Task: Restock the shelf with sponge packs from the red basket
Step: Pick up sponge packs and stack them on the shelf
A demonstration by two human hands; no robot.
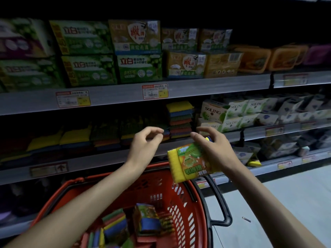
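Note:
My right hand (212, 149) grips a sponge pack (189, 162) with a yellow edge and a green-orange label, held tilted above the red basket (180, 208). My left hand (146, 145) is raised beside it with curled, parted fingers and nothing in it. Both hands are in front of the middle shelf (100, 158), where stacked sponge packs (180, 119) in yellow, blue, green and red lie in rows. Several more sponge packs (125, 228) lie in the bottom of the basket.
Soap boxes (139, 51) fill the upper shelf. White Soling boxes (231, 113) stand right of the sponges. Price tags (155, 91) line the shelf edges. The basket's black handle (220, 204) hangs at its right side over the pale floor (279, 203).

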